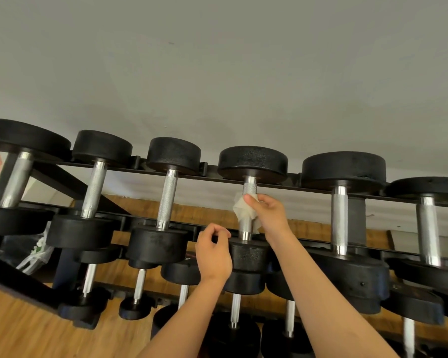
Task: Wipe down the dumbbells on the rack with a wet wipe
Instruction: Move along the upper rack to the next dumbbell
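Several black dumbbells with knurled steel handles lie across the top tier of a black rack (308,186). My right hand (268,215) grips a crumpled white wet wipe (239,208), wrapped around the handle of the fourth dumbbell from the left (252,161). My left hand (214,250) is beside that dumbbell's near head (248,255), fingers loosely curled and holding nothing; whether it touches the head is unclear.
More dumbbells sit on the lower tiers, such as one below centre (235,310). A grey wall (217,60) stands behind the rack. A wooden floor (23,332) lies below. A plastic bag (36,251) hangs behind the rack at the left.
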A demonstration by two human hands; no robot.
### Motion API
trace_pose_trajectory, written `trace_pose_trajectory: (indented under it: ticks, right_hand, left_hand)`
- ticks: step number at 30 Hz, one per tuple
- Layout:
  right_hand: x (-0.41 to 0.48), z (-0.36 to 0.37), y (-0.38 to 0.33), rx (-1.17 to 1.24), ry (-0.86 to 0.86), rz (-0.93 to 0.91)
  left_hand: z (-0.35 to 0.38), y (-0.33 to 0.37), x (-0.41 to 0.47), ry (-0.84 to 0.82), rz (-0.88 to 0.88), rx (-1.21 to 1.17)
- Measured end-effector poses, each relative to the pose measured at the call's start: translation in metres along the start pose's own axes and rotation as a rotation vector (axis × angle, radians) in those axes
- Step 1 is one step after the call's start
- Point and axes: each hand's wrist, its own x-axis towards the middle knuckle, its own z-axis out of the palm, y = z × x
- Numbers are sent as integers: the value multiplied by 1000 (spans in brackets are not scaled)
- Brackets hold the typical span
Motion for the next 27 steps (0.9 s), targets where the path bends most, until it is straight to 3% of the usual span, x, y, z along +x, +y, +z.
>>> trace_pose_trajectory:
  ticks: [7, 12, 16, 21, 27]
  right_hand:
    - [4, -4, 3, 72, 183, -54]
    - [3, 1, 0, 67, 71, -47]
    - [5, -5, 3, 103, 209, -91]
    - [5, 0, 2, 86, 111, -97]
    - [4, -11, 4, 76, 219, -88]
  left_hand:
    - [0, 0, 0, 4, 6, -3]
    - [0, 2, 0, 8, 9, -3]
    - [-1, 3, -2, 1, 11, 7]
    - [-1, 6, -3, 5, 20, 7]
    - [-1, 7, -4, 1, 15, -5]
